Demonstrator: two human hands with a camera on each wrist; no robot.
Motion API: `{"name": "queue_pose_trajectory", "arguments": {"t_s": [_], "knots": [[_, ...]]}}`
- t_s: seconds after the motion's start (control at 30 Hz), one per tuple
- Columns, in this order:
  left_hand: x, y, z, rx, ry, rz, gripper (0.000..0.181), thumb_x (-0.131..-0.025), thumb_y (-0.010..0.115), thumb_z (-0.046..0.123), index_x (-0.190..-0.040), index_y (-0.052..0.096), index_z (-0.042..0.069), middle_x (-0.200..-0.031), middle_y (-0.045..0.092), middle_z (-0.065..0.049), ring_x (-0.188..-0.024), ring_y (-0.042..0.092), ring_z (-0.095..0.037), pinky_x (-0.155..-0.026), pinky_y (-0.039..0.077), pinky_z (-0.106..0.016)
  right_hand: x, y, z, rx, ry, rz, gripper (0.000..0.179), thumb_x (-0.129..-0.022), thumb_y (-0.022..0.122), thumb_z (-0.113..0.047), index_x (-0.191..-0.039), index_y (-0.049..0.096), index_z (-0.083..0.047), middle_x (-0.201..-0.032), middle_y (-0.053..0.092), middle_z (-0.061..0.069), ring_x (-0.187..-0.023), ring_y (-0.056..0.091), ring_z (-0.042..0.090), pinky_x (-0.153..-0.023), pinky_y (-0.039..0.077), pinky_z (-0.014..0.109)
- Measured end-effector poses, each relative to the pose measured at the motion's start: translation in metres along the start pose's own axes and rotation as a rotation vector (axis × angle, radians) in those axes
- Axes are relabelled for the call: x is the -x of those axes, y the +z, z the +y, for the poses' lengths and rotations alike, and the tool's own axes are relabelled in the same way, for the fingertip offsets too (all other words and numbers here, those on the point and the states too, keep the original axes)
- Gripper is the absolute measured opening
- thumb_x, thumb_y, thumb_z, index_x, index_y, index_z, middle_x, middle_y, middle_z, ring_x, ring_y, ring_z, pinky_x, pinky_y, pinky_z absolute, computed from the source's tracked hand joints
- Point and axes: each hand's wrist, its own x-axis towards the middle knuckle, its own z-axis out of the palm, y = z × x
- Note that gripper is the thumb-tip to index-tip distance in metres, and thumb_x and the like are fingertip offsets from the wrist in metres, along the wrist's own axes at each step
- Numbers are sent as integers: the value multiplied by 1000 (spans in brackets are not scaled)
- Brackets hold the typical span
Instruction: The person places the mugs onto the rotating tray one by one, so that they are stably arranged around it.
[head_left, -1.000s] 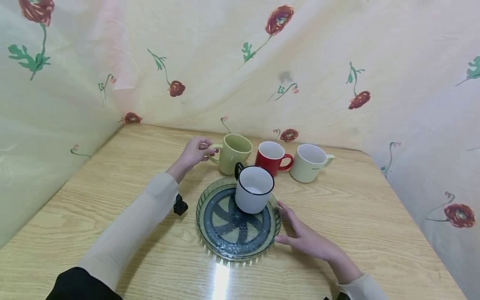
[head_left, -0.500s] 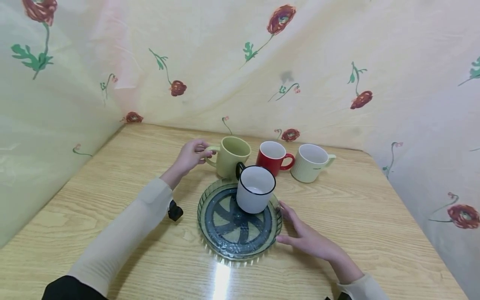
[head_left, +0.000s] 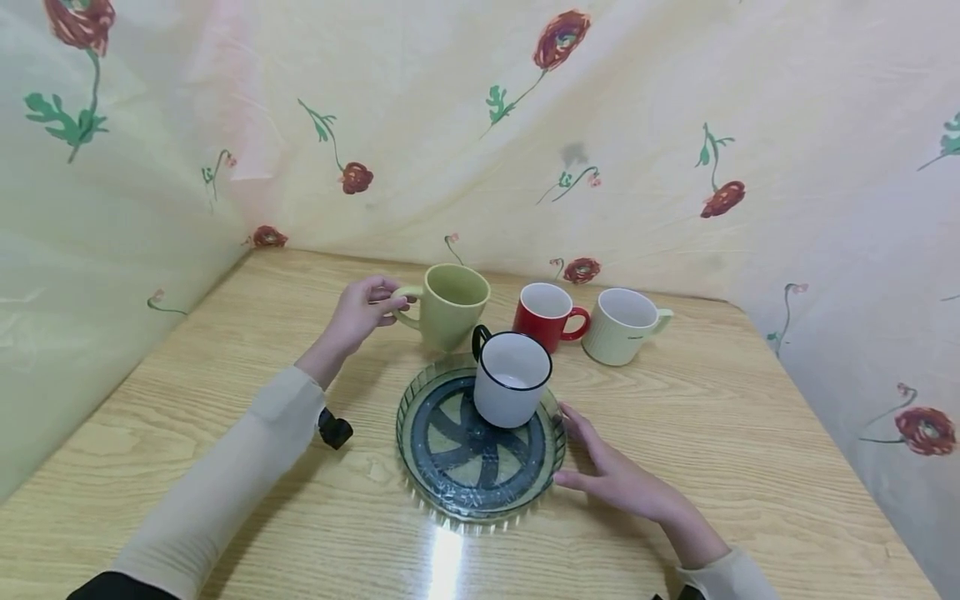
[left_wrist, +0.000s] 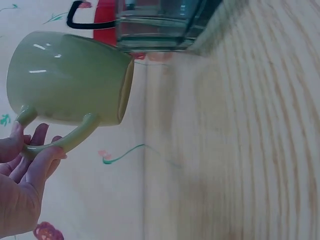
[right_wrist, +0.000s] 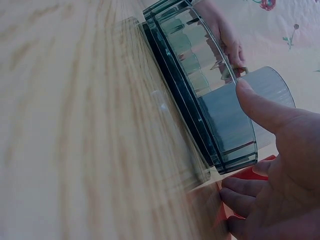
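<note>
My left hand (head_left: pixel 360 315) grips the handle of a green mug (head_left: pixel 450 308), thumb and fingers curled round it. In the left wrist view the green mug (left_wrist: pixel 70 80) is seen from the side, and its base looks raised off the table. A round ribbed glass dish (head_left: pixel 420 487) sits mid-table, holding a white enamel mug (head_left: pixel 504 400) with a black rim and black handle. At the dish's right side lies my right hand (head_left: pixel 611 475), thumb and fingers spread. The right wrist view shows its thumb (right_wrist: pixel 260 107) at the dish rim.
Behind the dish stand a red mug (head_left: pixel 536 325) with a white inside and a pale ribbed mug (head_left: pixel 611 333). A flower-printed cloth (head_left: pixel 420 150) hangs along the back and sides of the wooden table (head_left: pixel 727 433).
The green mug has moved left, away from the red mug, and now sits slightly higher and tilted in my left hand. My right hand has stayed beside the dish.
</note>
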Motion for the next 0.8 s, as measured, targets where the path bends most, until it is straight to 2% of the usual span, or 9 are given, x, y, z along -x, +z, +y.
{"name": "queue_pose_trajectory", "arguments": {"t_s": [0.27, 0.5, 0.8], "knots": [[7, -10, 4, -5, 4, -11, 17, -96, 58, 7, -109, 57, -4, -116, 69, -21, -83, 67, -2, -66, 56, -16, -2, 2, 4, 18, 9, 18, 91, -91, 66, -34, -156, 6, -11, -159, 18, 26, -146, 20, 45, -116, 19, 63], [14, -13, 8, -41, 7, -42, 20, -96, 58, 8, -111, 57, -4, -121, 65, -26, -90, 69, -8, -69, 57, -18, 1, 2, 4, 43, -7, 26, 90, -92, 65, -35, -156, 7, -11, -157, 22, 28, -144, 23, 47, -114, 20, 65], [25, -13, 12, -14, -8, -31, 20, -96, 59, 8, -111, 56, -4, -116, 69, -19, -86, 68, -3, -70, 58, -19, -1, 2, 4, 38, -4, 20, 90, -91, 66, -35, -156, 7, -12, -157, 23, 27, -145, 23, 46, -115, 20, 64]]}}
